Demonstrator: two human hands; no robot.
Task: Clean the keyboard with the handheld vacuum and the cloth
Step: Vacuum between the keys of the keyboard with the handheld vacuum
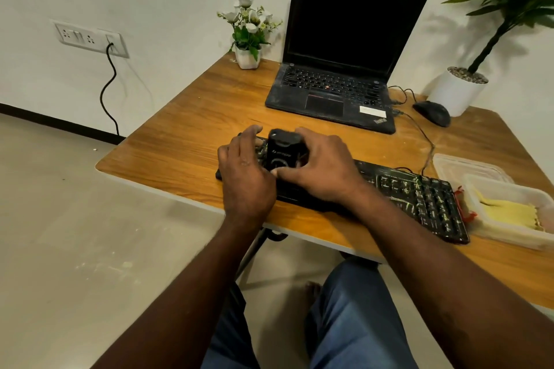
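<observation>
A black keyboard [419,198] with pale debris between its keys lies along the near edge of the wooden table [186,129]. A small black handheld vacuum [284,150] stands on the keyboard's left end. My right hand [320,168] wraps around the vacuum from the right, thumb at its front. My left hand [244,171] rests flat on the keyboard's left end, touching the vacuum's left side. A yellow cloth [509,211] lies inside a clear plastic container [509,237] just right of the keyboard. The keyboard's middle keys are hidden under my hands.
An open black laptop [338,69] sits behind the keyboard, with a black mouse [433,112] to its right. A container lid [467,166], a small white flower pot [247,39] and a large potted plant [461,90] stand on the table. Cables run between laptop and keyboard.
</observation>
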